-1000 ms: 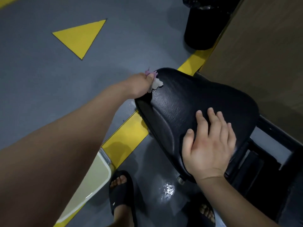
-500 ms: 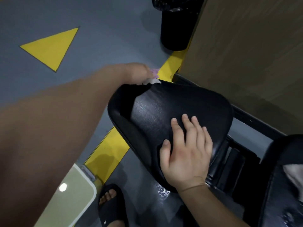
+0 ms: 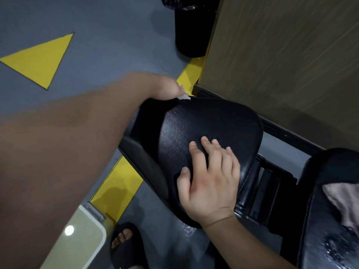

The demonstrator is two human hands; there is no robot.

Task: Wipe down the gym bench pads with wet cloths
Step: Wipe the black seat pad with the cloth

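A black textured seat pad (image 3: 209,123) of the gym bench fills the middle of the view. My left hand (image 3: 165,88) reaches over its far edge and grips a small white and pink cloth (image 3: 183,96), mostly hidden under the fingers. My right hand (image 3: 209,181) lies flat on the near right part of the pad, fingers spread. A second black pad (image 3: 330,220) sits at the lower right, wet with droplets, with a grey cloth (image 3: 343,202) lying on it.
A black bin (image 3: 192,30) stands on the grey floor at the top. A brown wall panel (image 3: 291,55) runs along the right. Yellow floor tape (image 3: 116,187) and a yellow triangle (image 3: 40,59) mark the floor. A pale container (image 3: 77,239) and my sandalled foot (image 3: 126,243) are below.
My left hand has slid with the cloth along the pad's far edge toward the wall. The view shifted left, bringing the second pad into sight. My right hand stays flat on the pad.
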